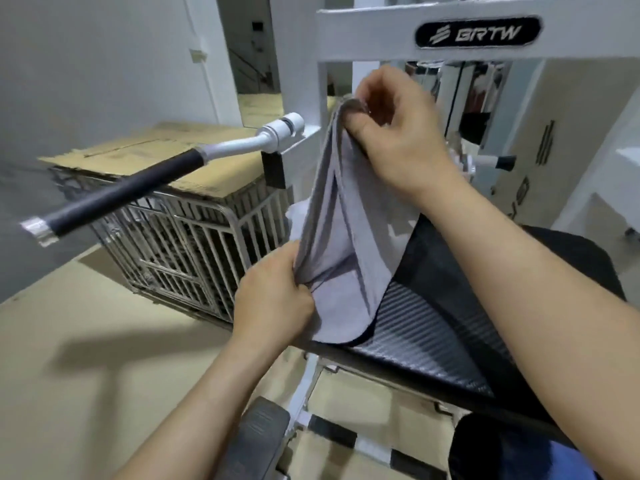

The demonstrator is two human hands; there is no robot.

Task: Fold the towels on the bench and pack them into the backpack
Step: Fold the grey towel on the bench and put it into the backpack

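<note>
A grey towel [341, 233] hangs doubled over above the black padded bench [426, 337], its rounded lower corner resting on the pad. My right hand [394, 133] pinches the towel's upper end, raised in front of the white machine frame. Lower down, my left hand [273, 299] grips the towel's left edge near the bench's side. A dark mesh fabric [446, 268], possibly part of the backpack, lies on the bench just right of the towel, under my right forearm. Something white [294, 216] peeks out behind the towel.
A white gym machine frame [381, 32] stands behind the bench, with a black-gripped handle bar [131, 192] jutting out to the left. A metal wire cage [194, 251] topped with cardboard sits on the floor at left. A dark object [502, 448] lies at bottom right.
</note>
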